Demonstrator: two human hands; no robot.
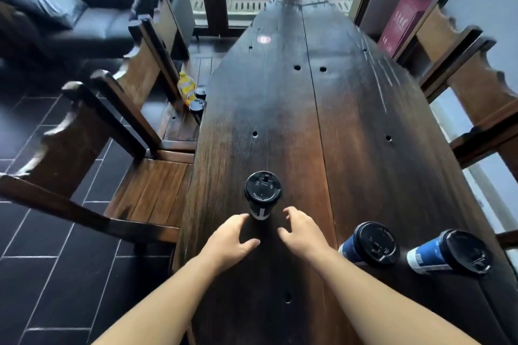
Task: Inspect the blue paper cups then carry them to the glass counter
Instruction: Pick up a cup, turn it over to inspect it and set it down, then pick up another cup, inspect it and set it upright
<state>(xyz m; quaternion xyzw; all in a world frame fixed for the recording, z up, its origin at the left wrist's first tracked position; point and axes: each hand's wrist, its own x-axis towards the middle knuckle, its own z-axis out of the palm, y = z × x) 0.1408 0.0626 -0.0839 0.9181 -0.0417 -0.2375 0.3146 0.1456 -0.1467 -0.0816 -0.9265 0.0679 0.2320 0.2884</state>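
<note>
I see my left hand [234,238] and right hand [301,231] hovering over the dark wooden tabletop [350,126], fingers spread and grasping nothing, one on each side of a lidded paper cup [262,194] standing upright just beyond them. Its wall looks dark from above; I cannot tell the colour. To the near right stand two blue paper cups [370,244] with black lids, close together. On the left, a bench seat [179,120] carries a yellow bottle [187,90] and two more black-lidded cups [197,107].
</note>
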